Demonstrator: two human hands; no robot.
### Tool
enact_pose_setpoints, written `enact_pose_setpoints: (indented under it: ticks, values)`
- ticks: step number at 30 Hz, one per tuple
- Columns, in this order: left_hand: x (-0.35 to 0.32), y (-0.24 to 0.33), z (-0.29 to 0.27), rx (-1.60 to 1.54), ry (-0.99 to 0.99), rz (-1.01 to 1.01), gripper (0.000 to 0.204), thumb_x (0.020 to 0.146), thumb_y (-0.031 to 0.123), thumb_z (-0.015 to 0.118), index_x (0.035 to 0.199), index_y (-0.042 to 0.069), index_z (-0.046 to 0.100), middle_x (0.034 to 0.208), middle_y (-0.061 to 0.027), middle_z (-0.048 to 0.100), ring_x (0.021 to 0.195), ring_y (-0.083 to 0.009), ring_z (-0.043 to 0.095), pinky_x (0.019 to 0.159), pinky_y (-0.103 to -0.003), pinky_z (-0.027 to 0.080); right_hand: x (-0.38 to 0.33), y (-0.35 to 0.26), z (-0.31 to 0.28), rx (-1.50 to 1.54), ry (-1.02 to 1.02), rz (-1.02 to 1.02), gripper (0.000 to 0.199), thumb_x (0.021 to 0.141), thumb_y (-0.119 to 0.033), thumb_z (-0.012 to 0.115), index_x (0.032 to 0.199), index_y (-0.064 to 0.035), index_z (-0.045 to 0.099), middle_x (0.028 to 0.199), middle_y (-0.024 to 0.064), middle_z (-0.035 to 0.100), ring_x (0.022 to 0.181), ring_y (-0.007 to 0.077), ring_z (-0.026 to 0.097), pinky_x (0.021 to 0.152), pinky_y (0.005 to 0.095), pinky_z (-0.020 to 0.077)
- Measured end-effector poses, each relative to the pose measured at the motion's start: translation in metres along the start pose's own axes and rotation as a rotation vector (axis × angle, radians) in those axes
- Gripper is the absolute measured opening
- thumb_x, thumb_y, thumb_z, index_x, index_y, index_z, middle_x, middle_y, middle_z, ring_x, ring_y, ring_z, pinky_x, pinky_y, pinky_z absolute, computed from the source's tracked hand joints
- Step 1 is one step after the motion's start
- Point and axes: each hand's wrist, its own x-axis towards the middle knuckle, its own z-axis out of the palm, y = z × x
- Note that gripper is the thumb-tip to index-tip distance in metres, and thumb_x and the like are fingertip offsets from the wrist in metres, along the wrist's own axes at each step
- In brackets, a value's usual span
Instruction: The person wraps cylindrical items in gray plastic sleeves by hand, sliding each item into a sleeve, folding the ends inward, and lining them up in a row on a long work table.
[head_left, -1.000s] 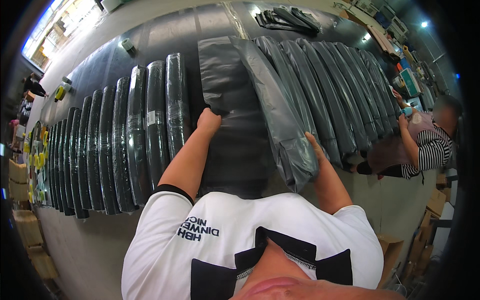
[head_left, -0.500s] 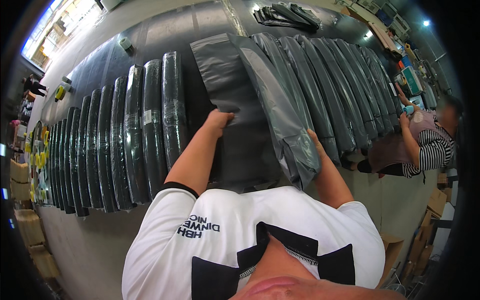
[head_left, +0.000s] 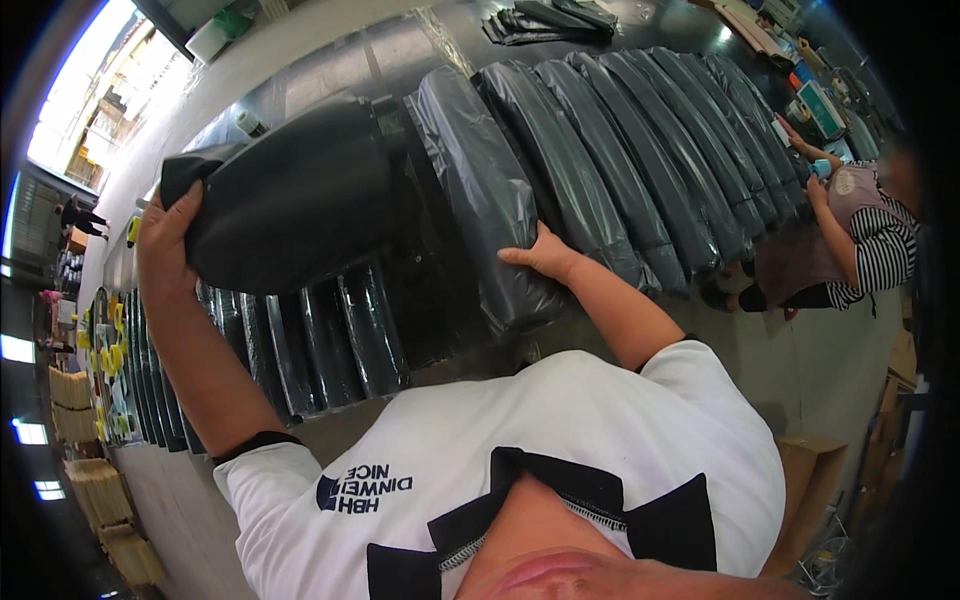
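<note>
My left hand [head_left: 170, 228] is closed on the edge of a dark plastic sheet [head_left: 300, 195], raised and bulging over the table at left. The sheet covers the upper parts of several rolls in clear film [head_left: 370, 325]. My right hand [head_left: 548, 255] lies on a long bundle in grey plastic [head_left: 475, 190], its thumb stretched out to the left and its fingers apart. The bundle lies lengthwise away from me, at the left end of a row of similar grey bundles [head_left: 650, 165]. I cannot tell whether sheet and bundle are joined.
A person in a striped sleeve [head_left: 880, 240] works at the right end of the row, holding a light-blue tool [head_left: 822, 168]. Flat dark plastic pieces [head_left: 550, 20] lie at the table's far side. Cardboard boxes [head_left: 810, 470] stand on the floor at right; stacked cartons [head_left: 100, 490] at left.
My left hand has swung left and up, carrying the dark sheet over the film-wrapped rolls. My right hand has moved from the grey bundle's near end up onto its top, and the bundle has shifted left.
</note>
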Motion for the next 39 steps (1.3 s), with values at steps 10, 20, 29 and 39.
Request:
enact_pose_setpoints:
  ticks: [10,20,29,39]
  values:
    - [-0.024,0.052,0.021,0.056,0.172,0.224,0.033,0.09,0.012,0.06,0.119,-0.004,0.059,0.102,-0.0127,0.066,0.087,-0.0182,0.065,0.077,-0.028,0.051,0.012,-0.119,-0.004,0.839,-0.718,0.163,0.058,0.098,-0.048,0.043,0.12,0.003,0.061,0.117,0.0194,0.064,0.112,0.0312,0.059,0.099,0.0428,0.0429]
    - [-0.059,-0.01,-0.041,-0.123,0.241,0.144,0.036,0.089,0.008,0.058,0.123,-0.006,0.055,0.109,-0.0176,0.065,0.097,-0.0259,0.065,0.086,-0.037,0.053,0.015,-0.019,-0.007,-0.954,0.199,-0.759,0.058,0.089,-0.052,0.052,0.134,-0.0162,0.055,0.147,0.0034,0.044,0.141,0.0238,0.031,0.115,0.0488,0.0216]
    - [0.009,0.019,0.039,-0.059,-0.08,0.071,0.033,0.088,0.005,0.06,0.12,-0.005,0.055,0.105,-0.0155,0.065,0.086,-0.0198,0.066,0.079,-0.03,0.053,0.106,-0.165,0.032,1.258,-1.419,0.034,0.077,0.085,-0.071,0.039,0.097,0.0007,0.065,0.087,0.016,0.068,0.083,0.028,0.068,0.076,0.045,0.0535]
    - [-0.033,0.028,0.001,0.225,0.06,0.307,0.055,0.076,0.011,0.071,0.125,-0.006,0.053,0.113,-0.0119,0.062,0.1,-0.0217,0.061,0.092,-0.036,0.047,0.112,-0.286,0.009,1.19,-0.811,-0.03,0.042,0.087,-0.031,0.067,0.107,0.0044,0.055,0.091,0.0161,0.067,0.085,0.0281,0.069,0.083,0.0481,0.0573]
